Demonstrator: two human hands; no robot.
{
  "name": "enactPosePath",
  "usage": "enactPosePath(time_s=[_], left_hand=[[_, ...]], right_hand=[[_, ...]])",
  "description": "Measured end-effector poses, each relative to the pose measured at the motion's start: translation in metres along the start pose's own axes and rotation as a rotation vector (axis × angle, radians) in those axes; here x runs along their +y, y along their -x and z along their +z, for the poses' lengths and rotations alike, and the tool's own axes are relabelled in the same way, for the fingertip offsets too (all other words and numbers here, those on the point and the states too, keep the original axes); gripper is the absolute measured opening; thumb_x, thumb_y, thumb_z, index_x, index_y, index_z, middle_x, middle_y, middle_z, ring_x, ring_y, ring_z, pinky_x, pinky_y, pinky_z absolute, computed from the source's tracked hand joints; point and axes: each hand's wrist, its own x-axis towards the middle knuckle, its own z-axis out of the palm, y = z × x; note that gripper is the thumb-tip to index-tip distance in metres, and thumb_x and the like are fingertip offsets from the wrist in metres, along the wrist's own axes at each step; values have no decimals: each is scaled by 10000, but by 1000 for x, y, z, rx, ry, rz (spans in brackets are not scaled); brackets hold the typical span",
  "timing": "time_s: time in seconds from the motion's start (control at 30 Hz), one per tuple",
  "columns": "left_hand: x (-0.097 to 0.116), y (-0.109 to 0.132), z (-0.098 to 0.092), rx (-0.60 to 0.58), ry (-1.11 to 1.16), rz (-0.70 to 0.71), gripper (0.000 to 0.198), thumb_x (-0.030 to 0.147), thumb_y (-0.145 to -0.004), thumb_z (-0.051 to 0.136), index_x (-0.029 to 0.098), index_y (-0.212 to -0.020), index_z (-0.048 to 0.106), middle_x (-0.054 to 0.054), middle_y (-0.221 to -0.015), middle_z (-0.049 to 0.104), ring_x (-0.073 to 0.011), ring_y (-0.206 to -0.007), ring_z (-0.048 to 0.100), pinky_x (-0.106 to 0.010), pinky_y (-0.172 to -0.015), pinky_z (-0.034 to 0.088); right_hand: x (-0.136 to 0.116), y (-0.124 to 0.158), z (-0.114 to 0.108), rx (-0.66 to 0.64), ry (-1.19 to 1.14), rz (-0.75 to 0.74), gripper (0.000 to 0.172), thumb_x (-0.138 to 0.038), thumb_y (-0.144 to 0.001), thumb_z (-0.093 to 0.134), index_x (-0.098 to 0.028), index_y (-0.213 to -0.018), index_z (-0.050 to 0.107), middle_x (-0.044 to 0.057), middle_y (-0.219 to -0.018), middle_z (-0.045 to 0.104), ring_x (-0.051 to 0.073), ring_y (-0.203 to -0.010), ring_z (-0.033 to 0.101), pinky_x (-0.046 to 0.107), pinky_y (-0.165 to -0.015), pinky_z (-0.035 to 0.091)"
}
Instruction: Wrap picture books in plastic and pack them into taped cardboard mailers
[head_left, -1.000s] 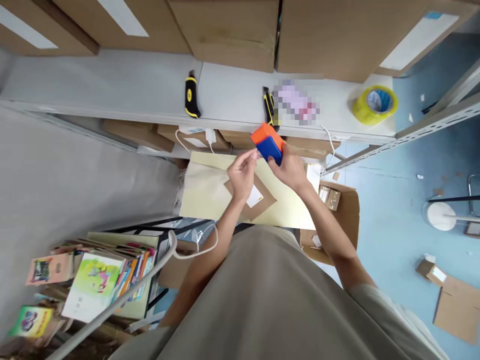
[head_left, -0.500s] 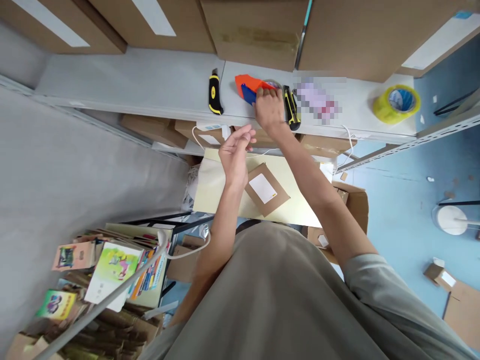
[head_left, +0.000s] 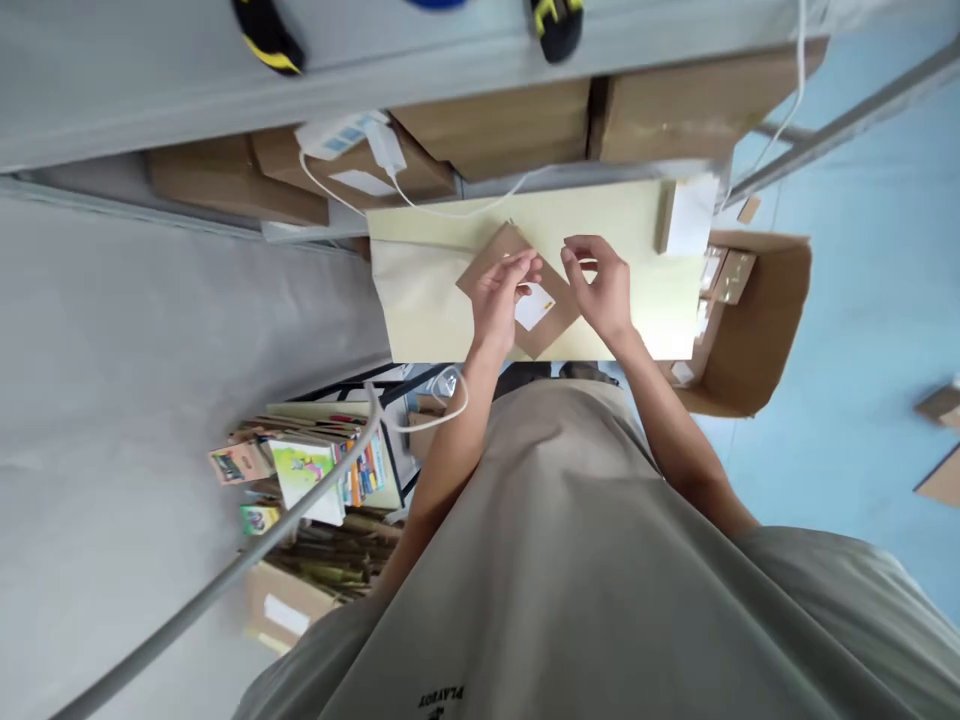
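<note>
A flat cardboard parcel (head_left: pixel 556 326) with a white label (head_left: pixel 535 308) lies at an angle on the pale yellow tabletop (head_left: pixel 427 300). Over its left part hovers my left hand (head_left: pixel 501 300), fingers loosely curled and nothing visible in them. My right hand (head_left: pixel 604 288) is just right of the parcel, its thumb and fingers curved with a gap between them, also without anything in it. Whether either hand touches the parcel is hard to tell. Above, on the grey shelf (head_left: pixel 420 60), parts of two black-and-yellow utility knives (head_left: pixel 270 40) show; only a blue edge shows between them.
Cardboard boxes (head_left: pixel 495 125) fill the lower shelf, with a white power strip (head_left: pixel 337 135) and cable before them. A white box (head_left: pixel 690 215) stands at the table's right end. An open carton (head_left: pixel 765 330) sits to the right. Books (head_left: pixel 304 475) and a grey pole (head_left: pixel 225 580) are at left.
My right hand has let go of the orange-and-blue tape dispenser on the shelf and come down beside the parcel. My left hand now hovers over the parcel. The view has tilted downward.
</note>
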Motion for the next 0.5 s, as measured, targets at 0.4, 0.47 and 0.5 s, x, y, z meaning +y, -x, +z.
enactPosePath(time_s=[0.4,0.47,0.5], left_hand=[[-86,25,45,-172,-119,-230,340,417,-965,730,242,-1196,906,-100,-1240,899,-292,-1210,860,-438,-1054,703],[-83,27,50,-176,-158,-242,366,429,-987,689,244,-1218,902,-103,-1254,897,-297,-1223,859,-462,-1081,701],[-81,29,52,-180,-176,-250,377,429,-995,673,240,-1232,898,-108,-1261,895,-301,-1232,858,-474,-1098,697]], right_hand=[[88,66,20,-24,-278,284,412,-490,-1126,639,-197,-1368,795,125,-1264,843,246,-1123,835,417,-1044,711],[96,65,16,-33,-305,278,379,-482,-1103,674,-205,-1320,816,109,-1238,853,244,-1118,840,418,-1054,713],[100,65,14,-39,-323,272,370,-488,-1092,691,-208,-1294,825,101,-1225,857,244,-1118,841,414,-1054,713]])
